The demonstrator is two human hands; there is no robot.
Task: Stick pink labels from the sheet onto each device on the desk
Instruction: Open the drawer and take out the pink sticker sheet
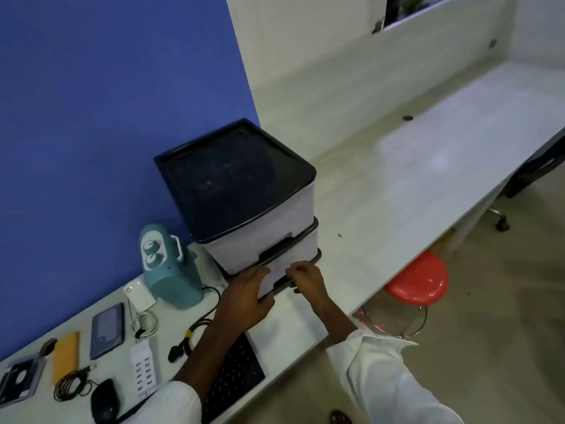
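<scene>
Right now both hands sit at the front of the bottom drawer point(279, 275) of a two-tier drawer unit point(244, 194) with a black lid. Left hand point(247, 289) lies flat with fingers together, curled over the drawer's left front corner. Right hand point(305, 278) has fingers bent and bunched at the drawer's dark handle edge; whether it actually pinches anything, cannot tell. Both forearms come out of white sleeves point(388, 377).

Drawer unit stands on the pale counter point(397, 185), against the blue wall point(91, 117). Just left of it is a teal device point(169, 270) with two round knobs and a white handle, black cable trailing from its base. Below the left forearm lies a black keyboard point(238, 371), partly covered by the arm.

Devices are spread along the counter to the left: small white flat unit point(139, 296), coiled white cable point(145, 324), dark phone point(107, 330) face up, white multi-port charger point(143, 367), bundled black cable point(186, 341) with yellow tie, orange-tan flat piece point(65, 356), coiled thin wire point(70, 387), black mouse point(104, 400), grey-framed gadget point(20, 381) at the far left edge. No pink label sheet visible in view; its place cannot be told.

Under the counter at right stands a red stool point(419, 280) on a chrome frame.
</scene>
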